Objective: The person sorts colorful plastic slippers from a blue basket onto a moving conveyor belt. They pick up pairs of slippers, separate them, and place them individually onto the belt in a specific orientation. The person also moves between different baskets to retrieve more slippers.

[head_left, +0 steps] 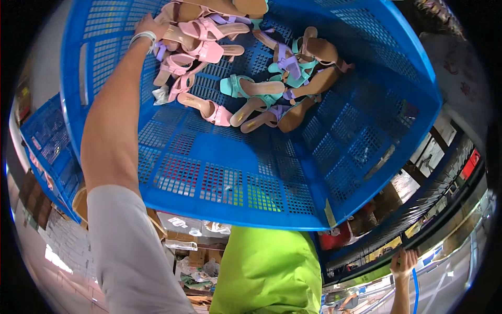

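My left hand (150, 26), with a white band at the wrist, reaches into a large blue plastic basket (225, 152). Its fingers close on a pink heeled sandal (178, 36) by the basket's left wall; the fingertips are partly hidden. More pink sandals (205, 109) lie heaped beside it. To their right are turquoise sandals (256, 88) and purple sandals (288, 65), some overturned with brown soles showing. At the lower right, well outside the basket, my right hand (403, 261) is raised with curled fingers against a dark rail; what it grips does not show clearly.
Another blue basket (52, 152) stands at the left. A dark rack or conveyor (387, 240) runs along the right side. A bright green garment (269, 267) covers my front below the basket rim. Crumpled white paper (161, 95) lies by the pink sandals.
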Action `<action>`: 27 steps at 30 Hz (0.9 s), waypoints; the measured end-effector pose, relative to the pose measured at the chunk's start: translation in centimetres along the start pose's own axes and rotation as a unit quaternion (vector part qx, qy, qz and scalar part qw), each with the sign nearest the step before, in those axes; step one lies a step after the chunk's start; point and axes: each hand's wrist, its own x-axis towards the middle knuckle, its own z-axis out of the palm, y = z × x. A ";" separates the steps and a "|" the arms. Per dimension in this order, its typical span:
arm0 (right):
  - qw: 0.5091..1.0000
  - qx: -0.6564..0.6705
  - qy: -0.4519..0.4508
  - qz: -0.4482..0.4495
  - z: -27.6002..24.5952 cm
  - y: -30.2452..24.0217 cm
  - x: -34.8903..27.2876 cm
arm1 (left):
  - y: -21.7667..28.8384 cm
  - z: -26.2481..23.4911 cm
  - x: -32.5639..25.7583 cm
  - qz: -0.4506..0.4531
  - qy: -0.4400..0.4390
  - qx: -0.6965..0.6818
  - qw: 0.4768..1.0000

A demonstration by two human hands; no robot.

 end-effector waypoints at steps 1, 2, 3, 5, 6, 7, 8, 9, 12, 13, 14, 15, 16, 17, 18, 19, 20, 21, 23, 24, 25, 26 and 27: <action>1.000 0.000 -0.006 0.016 0.1 0.4 -0.7 | 0.3 0.2 0.8 -0.005 -0.039 0.047 0.998; 1.000 -0.003 -0.005 0.007 -0.3 -0.2 0.1 | 1.9 -0.2 0.3 -0.016 -0.042 0.052 0.998; 1.000 -0.007 -0.010 0.014 -0.5 -0.3 -0.2 | 4.3 -1.1 -1.5 -0.029 -0.046 0.055 0.997; 1.000 -0.007 -0.010 0.018 -0.3 0.0 -0.3 | 6.6 -1.8 -3.4 -0.054 -0.052 0.058 0.996; 1.000 -0.005 -0.011 0.020 -0.3 0.0 -0.1 | 6.8 -1.1 -3.4 -0.055 -0.058 0.057 0.995; 1.000 -0.002 -0.010 0.022 -0.1 0.0 0.0 | 6.8 -0.3 -3.4 -0.055 -0.062 0.057 0.995; 1.000 0.001 -0.006 0.023 0.0 0.1 -0.2 | 6.7 0.2 -3.1 -0.056 -0.066 0.057 0.995; 1.000 0.003 -0.003 0.023 0.1 0.2 -0.5 | 6.4 0.5 -2.5 -0.044 -0.073 0.072 0.994; 1.000 0.008 0.007 0.017 0.6 0.7 -0.7 | 3.0 1.5 0.3 0.035 -0.151 0.062 0.986; 1.000 0.007 -0.006 0.026 0.5 0.9 -1.4 | 2.9 1.4 -0.5 0.072 -0.171 0.083 0.979; 0.999 0.004 -0.014 0.039 0.5 0.8 -1.8 | 3.2 0.3 -1.2 0.110 -0.184 0.103 0.971; 1.000 0.007 -0.002 0.028 0.4 0.9 -1.9 | 3.4 -0.7 -2.2 0.147 -0.196 0.124 0.962; 0.999 0.011 -0.004 0.034 0.3 0.5 -1.9 | 4.7 -2.2 -3.7 0.124 -0.210 0.112 0.963; 0.999 0.025 0.003 0.023 0.7 0.9 -1.4 | 0.6 1.0 -3.0 0.154 -0.207 0.107 0.960; 0.999 0.023 -0.011 0.035 -0.1 0.2 -1.6 | 5.0 -2.7 -7.3 0.163 -0.196 0.057 0.965; 1.000 0.020 0.002 0.020 -0.2 0.2 -0.9 | 3.4 -2.1 -8.4 0.139 -0.203 0.037 0.968; 1.000 0.012 -0.009 0.026 -0.4 0.3 -0.9 | 2.8 -1.7 -9.6 0.122 -0.226 0.051 0.965; 0.999 0.004 -0.020 0.033 -0.3 0.5 -1.2 | 1.7 -1.0 -11.1 0.146 -0.206 0.018 0.967; 0.999 0.010 -0.012 0.028 -0.2 0.2 -1.0 | 2.3 -1.7 -13.8 0.185 -0.171 0.017 0.967; 1.000 0.006 -0.002 0.030 -0.2 0.1 -0.9 | 2.9 -2.2 -14.8 0.189 -0.186 0.021 0.964; 0.999 -0.001 0.008 0.034 -0.2 -0.1 -0.8 | 3.9 -3.1 -15.8 0.197 -0.202 0.020 0.959; 0.999 -0.006 0.017 0.035 -0.3 -0.3 -0.6 | 4.5 -3.9 -17.1 0.204 -0.220 0.020 0.954; 0.999 -0.008 0.018 0.044 -0.2 -0.5 -0.2 | 4.5 -3.9 -18.2 0.221 -0.215 0.028 0.951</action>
